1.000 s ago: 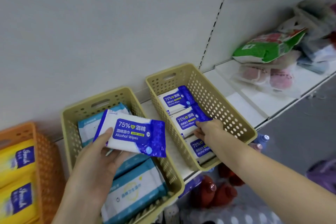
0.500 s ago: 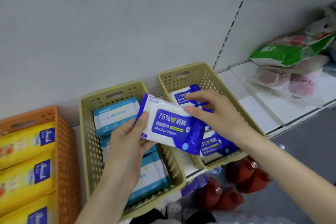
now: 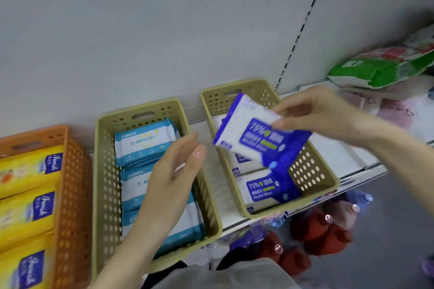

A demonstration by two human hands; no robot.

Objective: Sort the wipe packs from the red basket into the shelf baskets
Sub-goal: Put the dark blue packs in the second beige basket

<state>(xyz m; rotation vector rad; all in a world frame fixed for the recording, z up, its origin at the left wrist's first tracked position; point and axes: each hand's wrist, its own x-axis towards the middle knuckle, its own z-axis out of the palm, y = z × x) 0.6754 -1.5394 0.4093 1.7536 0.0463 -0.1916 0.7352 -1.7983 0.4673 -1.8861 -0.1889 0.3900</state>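
Note:
My right hand [image 3: 321, 112] pinches a blue and white alcohol wipe pack [image 3: 256, 136] by its top edge, holding it tilted above the right beige basket [image 3: 312, 171]. That basket holds more of the same blue packs [image 3: 263, 189]. My left hand [image 3: 173, 176] hovers empty with fingers apart over the middle beige basket [image 3: 105, 171], which is filled with teal and white wipe packs [image 3: 143, 142]. The red basket is out of view.
An orange basket [image 3: 70, 190] with yellow packs [image 3: 25, 171] stands at the left. A green bag [image 3: 385, 68] and pink packs lie on the shelf to the right. Red bottles [image 3: 324, 232] stand on the lower shelf. The white back wall is close behind.
The blue pack passed from my left hand to my right, which carried it rightward over the right basket. My left hand let go and opened.

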